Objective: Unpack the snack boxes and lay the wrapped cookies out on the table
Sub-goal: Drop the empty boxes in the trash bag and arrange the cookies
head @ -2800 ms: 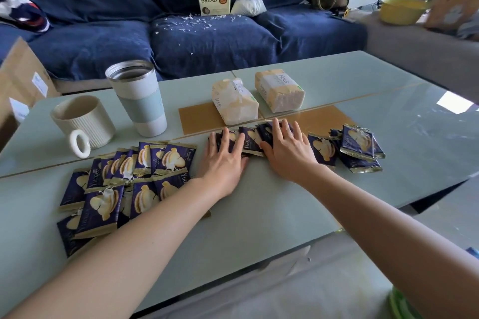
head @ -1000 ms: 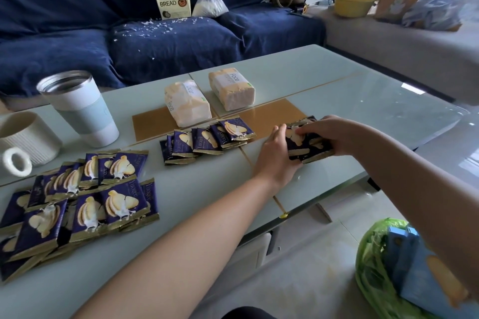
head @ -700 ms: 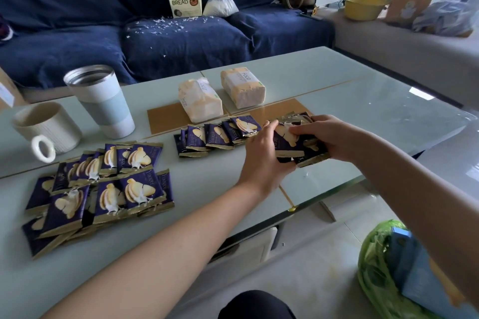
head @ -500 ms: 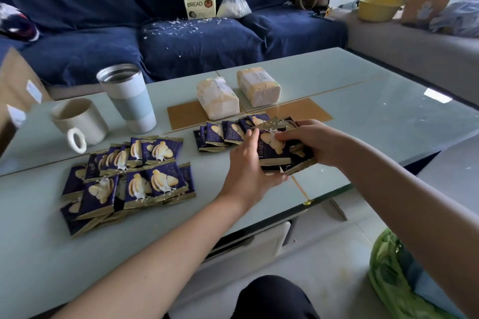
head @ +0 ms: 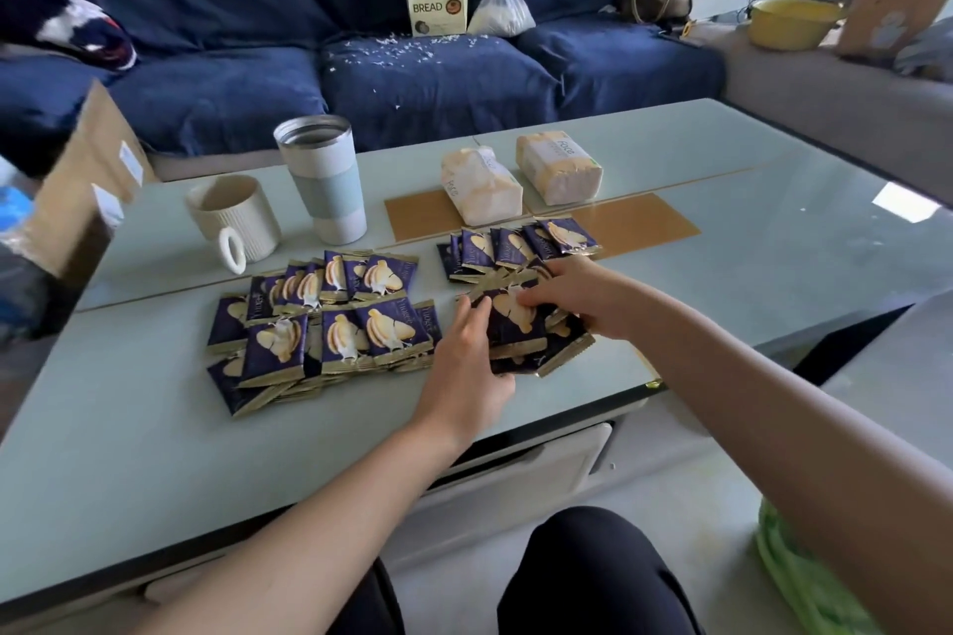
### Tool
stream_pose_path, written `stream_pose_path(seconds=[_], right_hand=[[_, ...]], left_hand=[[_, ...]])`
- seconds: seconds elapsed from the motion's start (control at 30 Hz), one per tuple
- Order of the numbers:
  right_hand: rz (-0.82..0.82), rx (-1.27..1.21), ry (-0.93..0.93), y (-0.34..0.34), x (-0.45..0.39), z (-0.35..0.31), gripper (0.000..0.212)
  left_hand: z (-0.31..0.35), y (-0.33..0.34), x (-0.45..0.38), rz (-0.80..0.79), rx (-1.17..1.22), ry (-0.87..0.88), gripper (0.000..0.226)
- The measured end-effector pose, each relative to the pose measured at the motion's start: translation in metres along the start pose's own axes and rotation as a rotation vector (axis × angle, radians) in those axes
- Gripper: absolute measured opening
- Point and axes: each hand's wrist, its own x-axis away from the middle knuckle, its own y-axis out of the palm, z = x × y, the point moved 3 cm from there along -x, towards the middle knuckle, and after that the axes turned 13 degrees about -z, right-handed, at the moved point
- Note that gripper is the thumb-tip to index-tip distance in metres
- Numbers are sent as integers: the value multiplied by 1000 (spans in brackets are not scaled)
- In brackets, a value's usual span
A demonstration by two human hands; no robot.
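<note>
Dark blue and gold wrapped cookies lie on the pale glass table in groups. A large overlapping spread of cookies lies at the left, and a short fanned row of cookies sits farther back. Between my hands is a loose pile of cookies. My left hand grips the pile's left edge, thumb on top. My right hand holds the pile from the right, fingers curled over the top packets.
A ribbed white mug and a steel-rimmed tumbler stand at the back left. Two wrapped tissue packs lie behind the cookies. A cardboard box sits at the far left, a green plastic bag on the floor right.
Both hands gathered the scattered packets at the right end of the table and carried them left as one pile, setting it in front of the fanned row.
</note>
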Motion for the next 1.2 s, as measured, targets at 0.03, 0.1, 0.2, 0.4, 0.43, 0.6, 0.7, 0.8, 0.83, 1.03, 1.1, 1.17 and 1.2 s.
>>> stream_pose_path(seconds=[0.03,0.1,0.2,0.4,0.43,0.6,0.7,0.8,0.83,1.03,1.1,1.17,1.2], right_hand=[[8,22,-2,-1,1,-3,22],[17,4,0,-6,2,-6,25],[57,-43,13,-17,4,-5,31],[92,-66,55,-32,6,5,28],[91,-74,51,-34,6,6,27],[79,-62,7,-41,4,12,23],[121,81,12,-44,3,14,18],[173,114,-12,-50,2,14,16],[195,98,-30,-53,2,14,16],[237,69,-78,-64,3,19,23],[269,129,-84,-68,4,22,21],[319,148,-64,-73,7,26,19],[334,139,-50,-76,9,28,19]], left_hand=[[1,-1,1,32,4,19,79],[6,-4,0,81,16,43,75],[11,-7,-6,105,17,61,76],[10,3,-22,51,-173,33,79],[9,7,-23,39,-206,16,80],[4,15,-27,35,-380,23,76],[-2,13,-28,60,-530,73,72],[-5,13,-32,22,-609,59,72],[-6,13,-34,10,-613,47,72],[-11,17,-41,-62,-625,9,75],[-10,18,-41,-74,-652,16,76],[-8,16,-41,-80,-681,25,79],[-7,16,-41,-78,-710,32,81]])
